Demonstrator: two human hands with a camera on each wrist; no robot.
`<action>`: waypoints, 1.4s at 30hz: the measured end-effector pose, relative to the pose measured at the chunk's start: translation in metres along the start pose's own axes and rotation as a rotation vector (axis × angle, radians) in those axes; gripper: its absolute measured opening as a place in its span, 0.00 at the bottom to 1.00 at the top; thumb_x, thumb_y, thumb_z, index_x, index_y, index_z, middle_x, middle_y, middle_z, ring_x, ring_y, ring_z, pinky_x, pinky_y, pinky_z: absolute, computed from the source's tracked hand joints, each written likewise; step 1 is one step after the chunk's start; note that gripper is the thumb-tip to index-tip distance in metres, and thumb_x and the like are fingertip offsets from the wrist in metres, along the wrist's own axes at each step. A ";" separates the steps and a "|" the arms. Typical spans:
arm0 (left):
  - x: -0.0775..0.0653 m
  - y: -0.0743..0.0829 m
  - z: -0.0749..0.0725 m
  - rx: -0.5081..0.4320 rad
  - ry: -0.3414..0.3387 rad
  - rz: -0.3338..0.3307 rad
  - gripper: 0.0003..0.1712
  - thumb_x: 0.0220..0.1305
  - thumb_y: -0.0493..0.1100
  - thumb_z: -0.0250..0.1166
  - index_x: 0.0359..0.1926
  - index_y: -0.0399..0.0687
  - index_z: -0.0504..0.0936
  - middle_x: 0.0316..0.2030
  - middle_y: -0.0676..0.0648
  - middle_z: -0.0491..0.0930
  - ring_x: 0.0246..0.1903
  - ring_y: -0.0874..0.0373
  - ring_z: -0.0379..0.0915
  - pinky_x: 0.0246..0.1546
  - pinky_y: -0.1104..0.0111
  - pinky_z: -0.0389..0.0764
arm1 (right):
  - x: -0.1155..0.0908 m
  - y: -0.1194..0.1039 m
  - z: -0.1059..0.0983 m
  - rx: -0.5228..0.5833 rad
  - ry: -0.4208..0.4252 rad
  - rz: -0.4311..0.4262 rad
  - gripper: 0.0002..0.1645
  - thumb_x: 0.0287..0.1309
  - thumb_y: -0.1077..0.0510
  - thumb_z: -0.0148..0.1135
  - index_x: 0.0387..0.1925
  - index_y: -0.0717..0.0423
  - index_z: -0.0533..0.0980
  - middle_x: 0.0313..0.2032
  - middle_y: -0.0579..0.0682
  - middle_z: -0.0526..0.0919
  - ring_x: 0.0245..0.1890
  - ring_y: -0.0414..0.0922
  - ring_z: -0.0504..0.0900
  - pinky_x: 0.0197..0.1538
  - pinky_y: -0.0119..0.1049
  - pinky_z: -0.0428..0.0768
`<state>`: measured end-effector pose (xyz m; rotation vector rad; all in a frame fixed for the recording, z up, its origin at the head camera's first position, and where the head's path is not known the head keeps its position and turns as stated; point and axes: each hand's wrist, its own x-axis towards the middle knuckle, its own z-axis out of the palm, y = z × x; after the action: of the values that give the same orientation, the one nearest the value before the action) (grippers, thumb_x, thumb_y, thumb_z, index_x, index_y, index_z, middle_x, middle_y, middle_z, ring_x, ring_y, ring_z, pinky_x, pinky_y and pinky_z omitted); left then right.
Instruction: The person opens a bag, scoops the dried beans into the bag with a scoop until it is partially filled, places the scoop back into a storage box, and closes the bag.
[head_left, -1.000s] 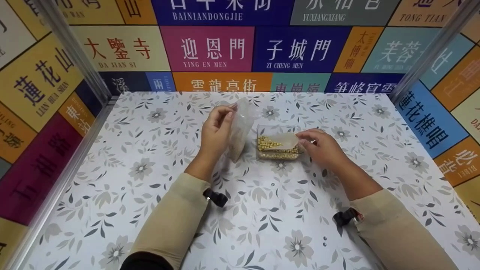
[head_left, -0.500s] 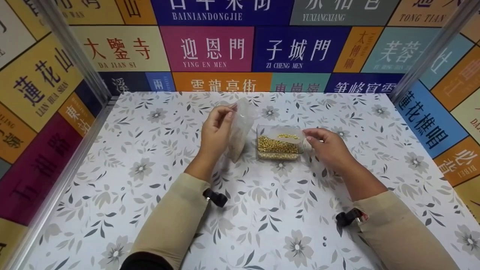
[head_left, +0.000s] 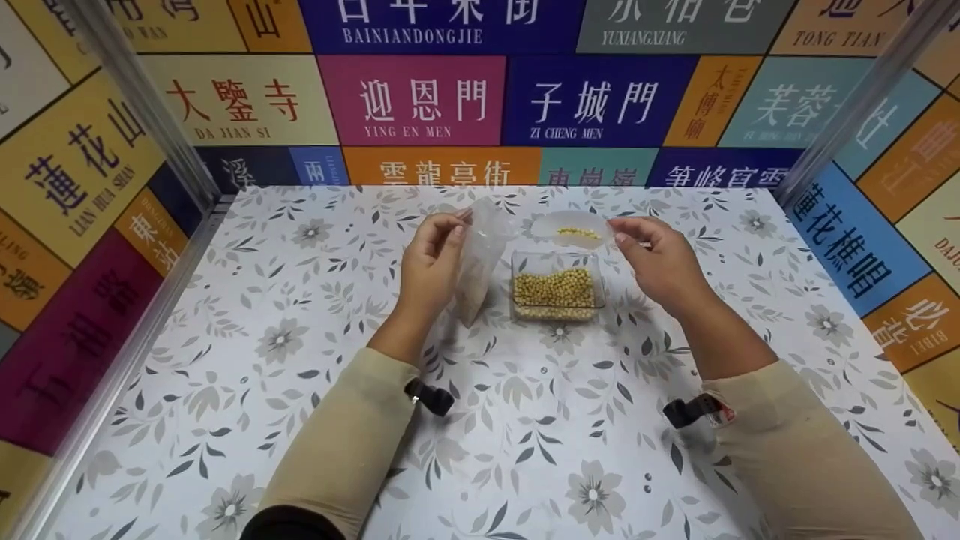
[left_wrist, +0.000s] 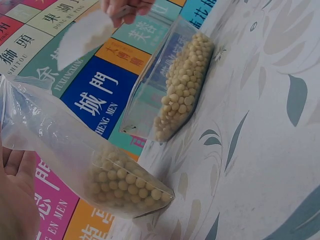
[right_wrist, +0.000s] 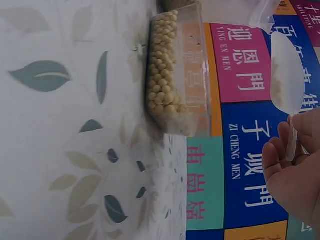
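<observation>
Left hand [head_left: 433, 259]: grasping. Its thumb and fingers pinch the upper edge of 1 clear plastic bag [head_left: 484, 259], which hangs at the left of the work area. Yellow beans [left_wrist: 125, 182] fill the lower part of the bag. From where I stand, I cannot tell whether its bottom corner rests on the tabletop [head_left: 480, 472].

Right hand [head_left: 664, 259]: grasping. The thumb and fingers pinch the handle of 1 translucent white scoop [head_left: 549, 224]. The scoop's bowl points toward the bag and carries a small load of beans. It is raised above the tabletop; in the head view it appears just past the far rim of the container.

Container [head_left: 526, 264]: 1 clear rectangular unit, upright on the tabletop, just right of the bag. It is part filled with beans; their surface is uneven. Both hands are apart from it.

Surroundings: the tabletop has a white finish printed with grey flowers and leaves. Behind it stands a sign wall [head_left: 420, 97] of coloured panels; 1 panel reads ZI CHENG MEN. The person wears beige sleeves [head_left: 337, 435], with 1 black wrist camera [head_left: 431, 397] at each cuff.
</observation>
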<state>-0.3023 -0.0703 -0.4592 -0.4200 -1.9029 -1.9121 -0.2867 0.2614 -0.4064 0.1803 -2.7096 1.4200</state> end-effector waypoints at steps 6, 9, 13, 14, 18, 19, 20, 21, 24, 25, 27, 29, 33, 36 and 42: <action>0.000 -0.001 0.002 0.005 0.013 -0.002 0.08 0.80 0.38 0.61 0.52 0.38 0.80 0.57 0.41 0.86 0.63 0.55 0.81 0.64 0.67 0.82 | 0.009 -0.028 -0.001 -0.053 0.026 -0.060 0.23 0.83 0.47 0.52 0.69 0.49 0.78 0.69 0.51 0.77 0.70 0.50 0.74 0.71 0.51 0.75; 0.000 0.000 0.002 -0.007 0.015 -0.003 0.08 0.80 0.38 0.61 0.52 0.39 0.80 0.57 0.41 0.86 0.63 0.55 0.81 0.65 0.66 0.81 | 0.012 -0.043 -0.001 -0.087 0.021 -0.084 0.23 0.83 0.48 0.52 0.69 0.50 0.78 0.70 0.51 0.76 0.70 0.50 0.75 0.71 0.51 0.75; -0.001 0.001 0.000 -0.004 0.015 -0.010 0.08 0.80 0.38 0.61 0.53 0.39 0.80 0.57 0.41 0.85 0.62 0.55 0.81 0.65 0.67 0.81 | 0.014 -0.065 0.000 -0.150 0.005 -0.098 0.22 0.83 0.50 0.52 0.69 0.48 0.79 0.70 0.50 0.75 0.69 0.50 0.75 0.70 0.50 0.76; -0.001 0.002 0.000 0.001 0.016 -0.016 0.08 0.80 0.38 0.60 0.53 0.40 0.80 0.56 0.42 0.85 0.62 0.55 0.81 0.64 0.67 0.81 | 0.015 -0.069 0.001 -0.164 0.003 -0.106 0.22 0.82 0.50 0.53 0.69 0.48 0.79 0.70 0.50 0.75 0.67 0.50 0.77 0.69 0.50 0.77; -0.001 0.004 -0.001 0.017 0.024 -0.037 0.08 0.80 0.39 0.60 0.53 0.41 0.80 0.56 0.42 0.85 0.60 0.55 0.81 0.61 0.68 0.81 | 0.018 -0.085 0.004 -0.223 0.004 -0.156 0.21 0.83 0.52 0.53 0.68 0.49 0.80 0.67 0.49 0.77 0.59 0.49 0.80 0.61 0.47 0.80; -0.001 0.004 -0.001 0.019 0.026 -0.040 0.08 0.80 0.39 0.60 0.53 0.41 0.80 0.56 0.42 0.85 0.60 0.56 0.80 0.61 0.68 0.81 | 0.018 -0.088 0.005 -0.242 0.006 -0.165 0.21 0.83 0.52 0.52 0.68 0.49 0.80 0.67 0.49 0.77 0.59 0.49 0.79 0.60 0.47 0.81; -0.002 0.004 -0.001 0.016 0.026 -0.042 0.08 0.80 0.39 0.60 0.53 0.41 0.80 0.57 0.41 0.85 0.60 0.55 0.80 0.61 0.68 0.81 | 0.019 -0.091 0.005 -0.262 0.005 -0.171 0.21 0.83 0.51 0.52 0.68 0.49 0.80 0.67 0.50 0.77 0.60 0.50 0.78 0.60 0.47 0.81; -0.002 0.004 -0.001 0.014 0.025 -0.041 0.08 0.80 0.38 0.60 0.53 0.40 0.80 0.57 0.40 0.85 0.61 0.55 0.81 0.61 0.68 0.81 | 0.020 -0.093 0.006 -0.290 0.005 -0.178 0.21 0.83 0.51 0.52 0.68 0.48 0.79 0.67 0.50 0.77 0.62 0.50 0.77 0.62 0.49 0.80; -0.002 0.004 0.000 0.004 0.017 -0.035 0.08 0.80 0.38 0.60 0.53 0.40 0.80 0.59 0.40 0.85 0.63 0.55 0.80 0.64 0.67 0.81 | 0.021 -0.100 0.005 -0.380 -0.001 -0.206 0.22 0.84 0.52 0.51 0.69 0.48 0.79 0.68 0.51 0.77 0.71 0.52 0.71 0.71 0.54 0.76; -0.001 0.003 0.000 0.001 0.013 -0.031 0.08 0.80 0.38 0.60 0.53 0.40 0.80 0.59 0.40 0.85 0.64 0.54 0.80 0.65 0.67 0.81 | 0.022 -0.101 0.005 -0.406 -0.004 -0.217 0.22 0.84 0.52 0.51 0.69 0.48 0.79 0.68 0.51 0.77 0.72 0.53 0.70 0.72 0.55 0.74; -0.001 0.003 0.000 -0.002 0.005 -0.023 0.08 0.80 0.39 0.60 0.53 0.40 0.80 0.60 0.41 0.86 0.65 0.54 0.80 0.66 0.67 0.80 | 0.024 -0.104 0.003 -0.444 -0.006 -0.242 0.21 0.83 0.53 0.51 0.68 0.49 0.79 0.67 0.52 0.78 0.74 0.55 0.69 0.75 0.57 0.71; 0.000 0.003 0.000 0.004 0.003 -0.018 0.08 0.80 0.39 0.61 0.53 0.40 0.80 0.59 0.42 0.86 0.65 0.55 0.81 0.65 0.68 0.81 | 0.026 -0.106 0.003 -0.461 -0.002 -0.266 0.21 0.83 0.55 0.51 0.68 0.50 0.80 0.66 0.52 0.78 0.73 0.55 0.70 0.75 0.57 0.71; 0.001 0.003 -0.002 0.021 0.017 -0.025 0.09 0.80 0.40 0.61 0.53 0.41 0.81 0.57 0.43 0.86 0.62 0.56 0.81 0.61 0.68 0.81 | 0.027 -0.108 0.002 -0.464 0.009 -0.296 0.20 0.82 0.56 0.52 0.67 0.51 0.81 0.64 0.52 0.79 0.72 0.55 0.71 0.73 0.55 0.73; 0.001 0.004 -0.003 0.019 0.026 -0.035 0.08 0.80 0.40 0.61 0.53 0.41 0.81 0.57 0.44 0.86 0.62 0.56 0.81 0.61 0.68 0.81 | 0.027 -0.108 0.002 -0.461 0.011 -0.301 0.20 0.82 0.56 0.53 0.67 0.51 0.81 0.64 0.52 0.79 0.71 0.55 0.71 0.73 0.55 0.73; 0.001 0.005 -0.002 0.021 0.031 -0.055 0.08 0.80 0.40 0.61 0.53 0.42 0.81 0.56 0.44 0.85 0.61 0.57 0.80 0.63 0.66 0.81 | 0.026 -0.101 0.001 -0.420 0.030 -0.290 0.20 0.82 0.56 0.54 0.66 0.52 0.81 0.63 0.53 0.80 0.71 0.55 0.71 0.74 0.56 0.72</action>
<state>-0.3001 -0.0718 -0.4543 -0.3336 -1.9322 -1.9198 -0.2980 0.2021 -0.3219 0.4910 -2.7381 0.7551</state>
